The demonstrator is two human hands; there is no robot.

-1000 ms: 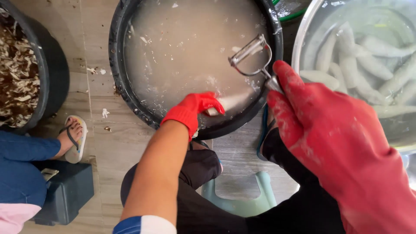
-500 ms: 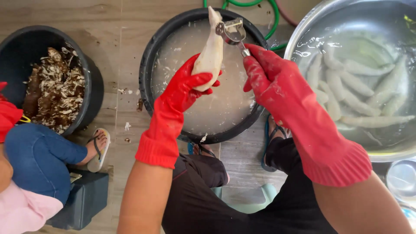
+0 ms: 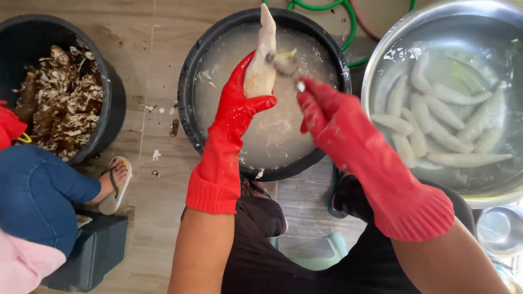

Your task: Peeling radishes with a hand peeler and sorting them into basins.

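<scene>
Both my hands wear red rubber gloves. My left hand [image 3: 239,103] grips a pale, peeled root [image 3: 262,54], upright over a black basin [image 3: 188,81] of cloudy water. My right hand [image 3: 327,117] holds a metal peeler [image 3: 287,66] against the root's right side; the peeler is blurred and a strip of peel hangs off it. To the right, a large steel bowl [image 3: 376,60] of clear water holds several peeled white roots [image 3: 436,111].
A black tub [image 3: 111,98] at the left is full of brown peelings. Another person in blue jeans sits at the lower left, one foot in a sandal [image 3: 114,185]. Green hose [image 3: 321,6] lies behind the basin. A small steel bowl [image 3: 498,228] sits at the lower right.
My left hand lifted the root out of the cloudy water and stood it upright. My right hand brought the peeler down onto its side.
</scene>
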